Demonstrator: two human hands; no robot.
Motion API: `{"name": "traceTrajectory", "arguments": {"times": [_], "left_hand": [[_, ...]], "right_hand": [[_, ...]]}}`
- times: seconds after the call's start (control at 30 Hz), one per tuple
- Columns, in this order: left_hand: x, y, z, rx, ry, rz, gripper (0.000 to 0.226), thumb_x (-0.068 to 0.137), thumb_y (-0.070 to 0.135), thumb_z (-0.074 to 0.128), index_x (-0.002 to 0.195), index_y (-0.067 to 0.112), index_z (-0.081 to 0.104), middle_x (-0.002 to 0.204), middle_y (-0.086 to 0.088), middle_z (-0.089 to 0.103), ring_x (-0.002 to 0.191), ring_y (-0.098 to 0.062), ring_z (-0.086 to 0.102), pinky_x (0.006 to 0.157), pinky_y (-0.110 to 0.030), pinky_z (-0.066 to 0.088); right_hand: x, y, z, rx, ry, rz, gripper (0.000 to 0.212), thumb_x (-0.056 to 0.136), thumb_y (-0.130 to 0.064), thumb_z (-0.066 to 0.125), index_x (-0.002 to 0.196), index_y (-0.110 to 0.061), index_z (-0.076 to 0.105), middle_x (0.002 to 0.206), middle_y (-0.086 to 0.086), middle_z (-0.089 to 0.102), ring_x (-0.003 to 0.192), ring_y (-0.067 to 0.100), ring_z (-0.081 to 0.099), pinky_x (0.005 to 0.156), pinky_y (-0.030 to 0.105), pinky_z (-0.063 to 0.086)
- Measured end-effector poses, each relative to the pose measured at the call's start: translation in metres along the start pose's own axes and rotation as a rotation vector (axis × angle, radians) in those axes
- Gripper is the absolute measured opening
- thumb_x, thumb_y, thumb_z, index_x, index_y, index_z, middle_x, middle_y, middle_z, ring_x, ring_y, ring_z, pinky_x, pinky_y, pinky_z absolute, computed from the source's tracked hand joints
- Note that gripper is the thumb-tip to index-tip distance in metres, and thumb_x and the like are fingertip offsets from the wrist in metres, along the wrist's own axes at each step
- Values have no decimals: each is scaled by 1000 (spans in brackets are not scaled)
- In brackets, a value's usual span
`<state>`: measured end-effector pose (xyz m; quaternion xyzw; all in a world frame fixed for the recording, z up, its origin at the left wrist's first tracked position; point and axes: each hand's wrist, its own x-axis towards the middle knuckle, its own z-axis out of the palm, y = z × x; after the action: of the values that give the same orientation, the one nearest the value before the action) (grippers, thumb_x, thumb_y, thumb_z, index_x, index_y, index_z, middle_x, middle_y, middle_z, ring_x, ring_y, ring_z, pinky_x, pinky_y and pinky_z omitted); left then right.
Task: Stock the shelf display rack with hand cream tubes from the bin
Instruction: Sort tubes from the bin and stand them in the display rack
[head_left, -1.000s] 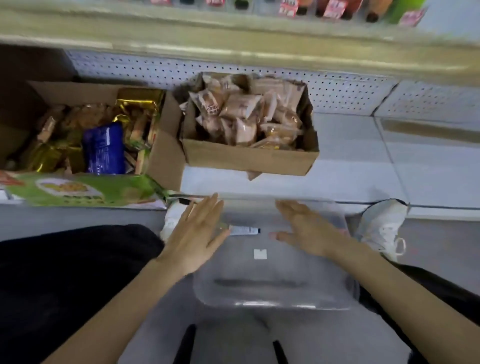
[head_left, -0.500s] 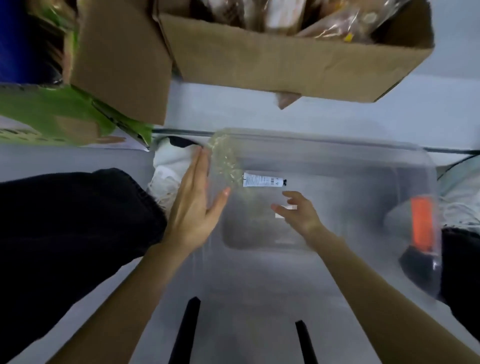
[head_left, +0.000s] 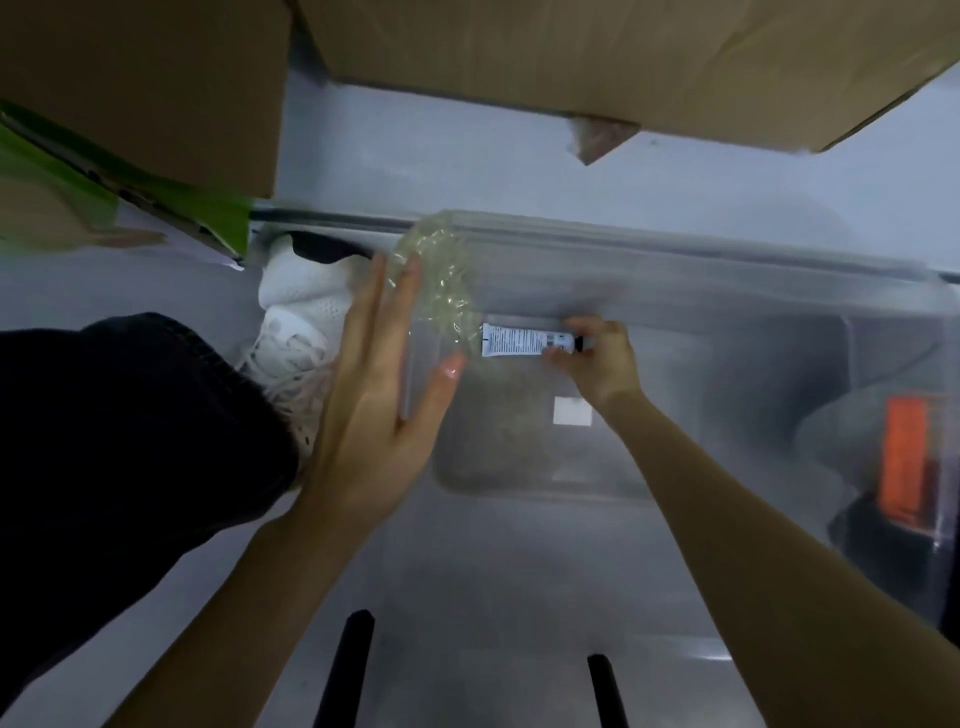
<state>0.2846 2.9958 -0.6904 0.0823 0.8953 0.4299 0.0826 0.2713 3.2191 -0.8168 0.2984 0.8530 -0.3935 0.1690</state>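
Note:
A clear plastic bin (head_left: 727, 270) stands on the floor right below me. One white hand cream tube (head_left: 524, 340) with a black cap lies along the bin's far wall. My right hand (head_left: 597, 358) is down inside the bin and pinches the tube at its cap end. My left hand (head_left: 384, 395) lies flat with straight fingers against the bin's left wall, thumb reaching over the rim. A crumpled piece of clear film (head_left: 441, 280) sits in the bin's far left corner, just left of the tube.
Two brown cardboard boxes (head_left: 571, 57) on the low shelf overhang the bin from above, a green package (head_left: 47, 197) at the left. My white shoe (head_left: 301, 312) and dark trouser leg (head_left: 124, 436) are left of the bin. An orange label (head_left: 906, 462) shows through the bin's right wall.
The view has dropped much closer to the bin. My right hand went forward inside the bin and took hold of the tube. My left hand stayed on the left wall.

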Motion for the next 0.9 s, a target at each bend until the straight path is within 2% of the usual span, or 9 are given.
{"name": "traceTrajectory", "arguments": {"times": [0.1, 0.23, 0.37, 0.5, 0.63, 0.7, 0.77, 0.83, 0.9], "left_hand": [[2, 1, 0, 3, 4, 3, 64, 95, 42, 40, 152, 22, 21, 161, -3, 16, 148, -4, 7, 114, -9, 7], [0, 0, -1, 3, -1, -18, 64, 95, 43, 40, 153, 23, 23, 161, 0, 15, 147, -1, 7, 113, -8, 8], [1, 3, -3, 21, -27, -16, 63, 94, 47, 39, 152, 28, 23, 161, 0, 11, 147, -1, 6, 113, -7, 9], [-2, 14, -11, -23, -45, -85, 69, 88, 55, 36, 152, 33, 20, 161, 10, 4, 142, 13, -1, 111, -4, 9], [6, 35, -26, -7, -85, -75, 75, 85, 62, 32, 152, 30, 24, 159, 18, 2, 146, 2, 1, 121, -34, 18], [9, 51, -36, -11, -134, -46, 72, 84, 65, 34, 148, 31, 32, 155, 21, 8, 147, 0, 4, 121, -37, 17], [11, 72, -46, -137, -206, -67, 54, 86, 64, 50, 133, 39, 43, 153, 18, 20, 143, 3, 12, 119, -25, 12], [11, 94, -59, -471, -267, -175, 36, 78, 45, 60, 113, 37, 59, 143, 15, 42, 136, 6, 30, 115, -19, 22], [11, 108, -73, -667, -260, -208, 32, 75, 33, 61, 104, 21, 70, 126, 7, 61, 123, 1, 50, 102, -15, 38]], "right_hand": [[1, 2, 6, 14, 36, 2, 33, 77, -13, 76, 109, -11, 67, 108, 4, 48, 79, 12, 51, 69, 11, 35], [-9, 8, 13, 99, 97, 19, 20, 78, -13, 75, 96, -12, 69, 100, 1, 51, 79, 14, 53, 71, 19, 40], [-29, 11, 12, 156, 90, 39, 14, 80, -20, 74, 88, -16, 62, 97, 5, 61, 76, 19, 57, 70, 31, 48], [-75, -3, -9, 289, 62, 129, 17, 82, -26, 72, 88, -12, 66, 80, -3, 66, 63, 12, 59, 61, 28, 52], [-133, -47, -42, 668, 41, 164, 16, 83, -17, 70, 91, -3, 69, 70, 0, 63, 52, 7, 51, 52, 18, 47], [-161, -72, -55, 840, -53, 158, 18, 83, -19, 69, 91, -2, 70, 68, 0, 60, 53, 7, 48, 55, 17, 45], [-183, -96, -64, 990, -167, 124, 26, 75, -30, 69, 85, -7, 72, 75, 5, 61, 56, 8, 47, 56, 18, 42], [-199, -119, -72, 1141, -241, 102, 30, 64, -39, 69, 75, -11, 75, 77, 9, 62, 57, 8, 46, 53, 16, 40], [-212, -139, -81, 1255, -290, 95, 30, 61, -38, 69, 71, -10, 74, 72, 8, 62, 53, 5, 44, 49, 14, 38]]}}
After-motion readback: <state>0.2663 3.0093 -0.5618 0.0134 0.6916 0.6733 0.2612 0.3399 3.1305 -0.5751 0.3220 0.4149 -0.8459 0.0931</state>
